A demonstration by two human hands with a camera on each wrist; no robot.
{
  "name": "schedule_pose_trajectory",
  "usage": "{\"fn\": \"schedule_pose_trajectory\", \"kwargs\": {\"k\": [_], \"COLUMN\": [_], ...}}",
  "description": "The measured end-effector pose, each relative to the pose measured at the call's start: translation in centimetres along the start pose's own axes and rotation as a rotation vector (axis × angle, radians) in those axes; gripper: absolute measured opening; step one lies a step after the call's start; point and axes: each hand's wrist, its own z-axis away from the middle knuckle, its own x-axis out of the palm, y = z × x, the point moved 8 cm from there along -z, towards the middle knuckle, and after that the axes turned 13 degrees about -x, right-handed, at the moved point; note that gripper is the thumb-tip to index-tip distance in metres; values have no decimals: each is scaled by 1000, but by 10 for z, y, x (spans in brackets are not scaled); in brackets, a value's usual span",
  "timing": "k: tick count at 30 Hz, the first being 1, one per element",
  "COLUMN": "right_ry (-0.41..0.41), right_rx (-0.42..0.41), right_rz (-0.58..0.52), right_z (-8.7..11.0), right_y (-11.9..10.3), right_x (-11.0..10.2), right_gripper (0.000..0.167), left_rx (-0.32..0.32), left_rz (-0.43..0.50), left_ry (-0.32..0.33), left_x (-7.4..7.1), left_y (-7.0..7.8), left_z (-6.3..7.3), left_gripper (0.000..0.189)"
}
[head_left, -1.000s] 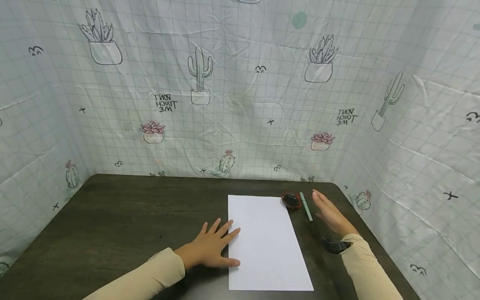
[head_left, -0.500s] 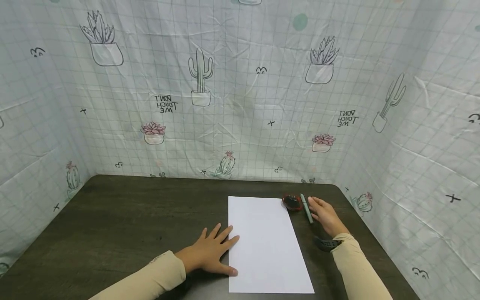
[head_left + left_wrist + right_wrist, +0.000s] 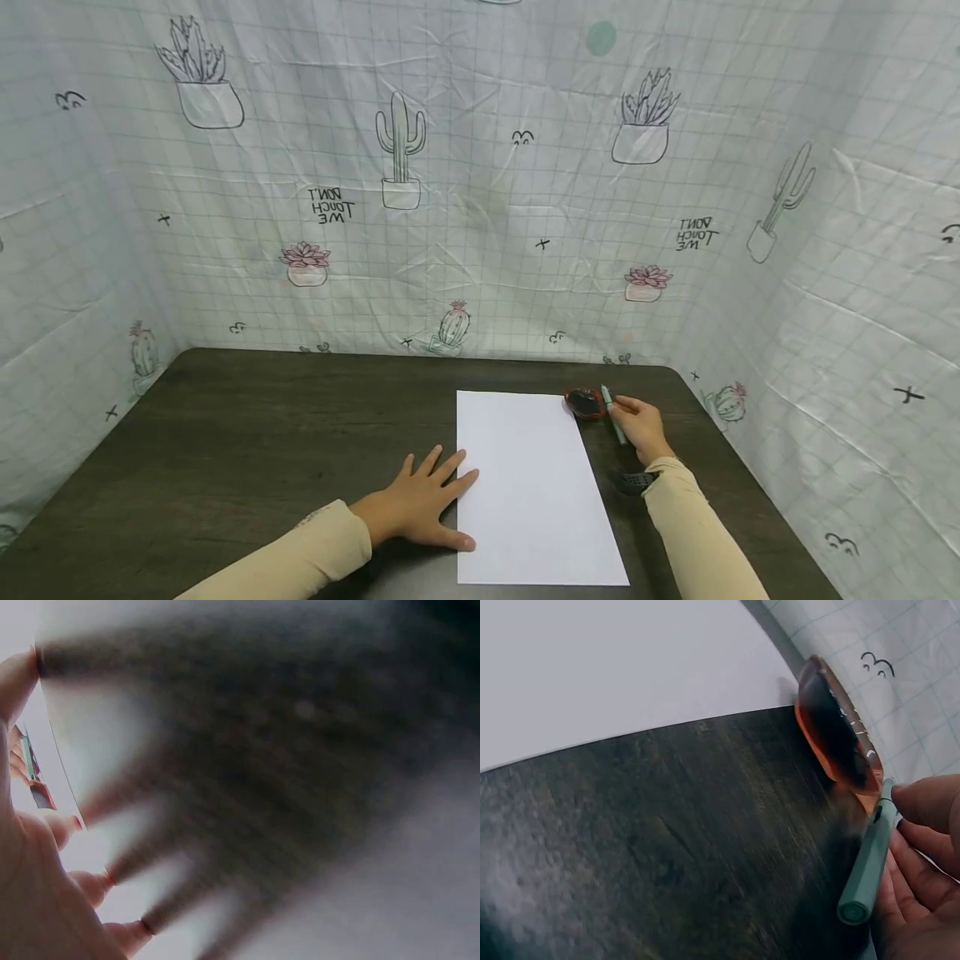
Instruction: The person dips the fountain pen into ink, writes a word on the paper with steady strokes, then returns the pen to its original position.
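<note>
A sheet of white paper [image 3: 528, 492] lies on the dark table, its long side running away from me. My left hand [image 3: 423, 504] is spread flat at its left edge, with thumb and fingertips over the paper. Beyond the paper's right edge, my right hand [image 3: 639, 423] pinches a light green pen [image 3: 619, 432] from its right side. In the right wrist view, the thumb is on the near side of the pen [image 3: 864, 874] and the fingers curl behind it. A rounded red-rimmed object with a glossy dark top [image 3: 584, 403] sits at the paper's far right corner, just left of the pen.
The dark wooden table [image 3: 262, 450] stretches far to the left of the paper. White fabric printed with cacti [image 3: 480, 208] hangs behind it and along both sides. A black strap [image 3: 636, 482] is at the right wrist.
My right hand has moved left to the pen, its straight fingers curling in to pinch it. The left hand has stayed at the paper's edge, shifting only slightly.
</note>
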Motion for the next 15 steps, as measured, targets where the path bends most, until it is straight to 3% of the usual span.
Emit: {"fn": "schedule_pose_trajectory", "kwargs": {"k": [15], "right_ry": [107], "right_rx": [-43], "right_rz": [189], "right_z": [-5], "right_y": [-1], "right_x": [-2], "right_gripper": [34], "left_rx": [-1], "left_rz": [-1], "left_ry": [-5], "left_x": [-3], "left_y": [2], "left_z": [2], "left_gripper": [93]}}
